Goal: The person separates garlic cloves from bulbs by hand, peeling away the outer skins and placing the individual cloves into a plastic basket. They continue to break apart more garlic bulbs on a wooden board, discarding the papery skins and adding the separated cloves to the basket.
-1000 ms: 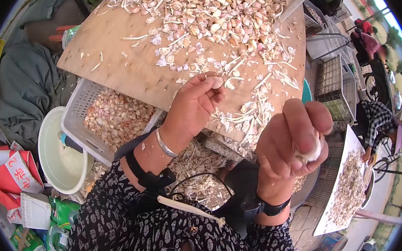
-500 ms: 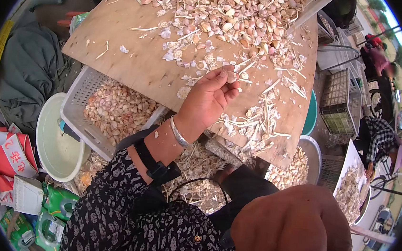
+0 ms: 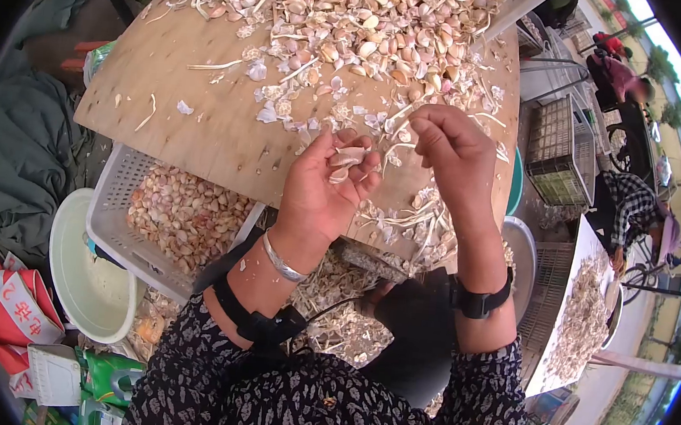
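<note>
Above the front edge of the wooden board (image 3: 165, 84), my left hand (image 3: 322, 187) is palm up with its fingers curled round a few garlic cloves (image 3: 348, 158). To its right, my right hand (image 3: 460, 146) is closed in a pinch, thumb against the fingers. Whatever it may hold is too small to make out. Dry garlic stems (image 3: 399, 149) lie just under its fingertips. A heap of loose garlic cloves (image 3: 373, 29) covers the far part of the board, with papery skins scattered nearer me.
Below the board's left edge sits a grey crate (image 3: 115, 201) of cloves, beside a pale green basin (image 3: 68, 270). A metal basin (image 3: 521, 261) is at the right. Farther right, a person in a checked shirt (image 3: 637, 206) works at a white board (image 3: 559, 353) piled with garlic.
My right hand has moved from close to the camera, at lower right, up to the board. My left hand has turned palm up, showing the cloves. The view has shifted slightly.
</note>
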A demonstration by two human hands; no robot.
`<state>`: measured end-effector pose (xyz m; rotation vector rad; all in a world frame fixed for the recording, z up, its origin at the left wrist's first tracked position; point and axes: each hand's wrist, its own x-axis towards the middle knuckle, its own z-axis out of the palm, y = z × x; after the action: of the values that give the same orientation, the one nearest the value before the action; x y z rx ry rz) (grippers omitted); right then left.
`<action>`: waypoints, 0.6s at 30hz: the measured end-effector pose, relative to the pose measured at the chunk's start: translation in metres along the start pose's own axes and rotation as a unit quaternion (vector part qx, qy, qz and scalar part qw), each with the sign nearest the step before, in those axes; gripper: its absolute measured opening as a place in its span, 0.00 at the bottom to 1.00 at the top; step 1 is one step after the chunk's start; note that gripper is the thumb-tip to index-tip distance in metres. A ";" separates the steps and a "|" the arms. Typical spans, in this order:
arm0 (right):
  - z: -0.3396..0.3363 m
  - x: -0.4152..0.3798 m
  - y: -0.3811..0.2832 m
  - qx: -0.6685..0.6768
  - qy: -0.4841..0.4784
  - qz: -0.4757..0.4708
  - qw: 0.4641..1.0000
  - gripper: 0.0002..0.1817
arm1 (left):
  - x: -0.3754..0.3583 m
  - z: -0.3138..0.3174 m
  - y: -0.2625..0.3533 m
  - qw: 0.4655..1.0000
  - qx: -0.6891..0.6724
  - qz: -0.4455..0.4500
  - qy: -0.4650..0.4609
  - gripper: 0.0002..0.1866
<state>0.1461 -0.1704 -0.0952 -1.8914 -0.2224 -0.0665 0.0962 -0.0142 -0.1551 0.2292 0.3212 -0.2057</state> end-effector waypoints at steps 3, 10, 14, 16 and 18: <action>-0.037 0.076 0.086 -0.306 0.054 -0.155 0.938 0.08 | 0.015 -0.023 0.006 0.998 -0.034 -0.036 -0.034 0.10; -0.036 0.104 0.120 -0.517 -0.033 -0.135 0.844 0.10 | 0.021 -0.006 -0.001 0.998 0.044 0.006 0.042 0.09; -0.032 0.054 0.059 -0.024 -0.020 0.099 0.995 0.10 | 0.018 0.007 -0.002 0.994 0.032 -0.004 0.100 0.10; -0.024 0.021 0.027 0.180 -0.068 0.110 0.975 0.09 | 0.024 -0.009 -0.001 0.999 0.019 -0.028 -0.007 0.10; -0.012 0.000 0.013 0.213 -0.053 0.099 0.971 0.07 | 0.027 -0.014 -0.002 0.999 0.024 -0.030 -0.006 0.11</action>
<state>0.1498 -0.1861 -0.1036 -1.4791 -0.1076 0.2040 0.1172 -0.0168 -0.1771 0.2657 0.3119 -0.2733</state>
